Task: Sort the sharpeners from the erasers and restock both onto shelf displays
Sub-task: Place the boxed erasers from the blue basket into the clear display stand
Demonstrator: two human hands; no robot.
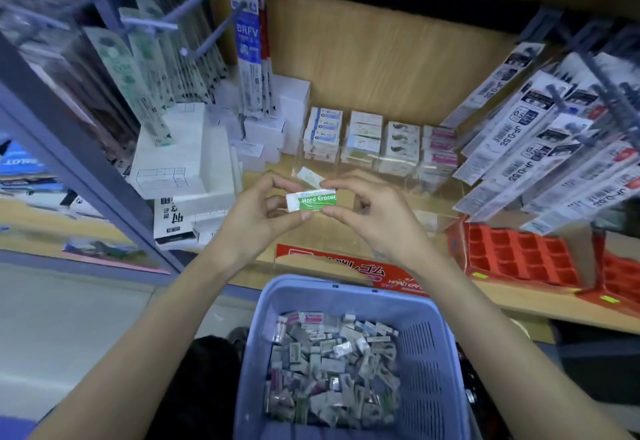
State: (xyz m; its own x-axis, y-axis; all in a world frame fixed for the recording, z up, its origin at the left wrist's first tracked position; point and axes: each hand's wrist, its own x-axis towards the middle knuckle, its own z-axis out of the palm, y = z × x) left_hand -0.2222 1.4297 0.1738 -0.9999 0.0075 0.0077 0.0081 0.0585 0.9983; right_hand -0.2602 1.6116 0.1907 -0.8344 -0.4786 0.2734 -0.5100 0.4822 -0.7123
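A white eraser with a green "Hard Eraser" sleeve (311,201) is held level in front of the shelf. My left hand (258,212) pinches its left end and my right hand (372,212) pinches its right end. A second small wrapped piece (310,176) shows just behind my fingertips; I cannot tell which hand holds it. Below my wrists a lavender plastic basket (427,353) holds a heap of several small wrapped erasers and sharpeners (332,367). At the back of the wooden shelf, clear display bins (379,143) hold stacked small boxes.
An orange compartment tray (519,252) sits at the right on the shelf board, with a red eraser display box (346,270) before it. White cartons (180,159) stand at the left. Hanging refill packs (540,148) crowd the right, green ones (138,69) the left.
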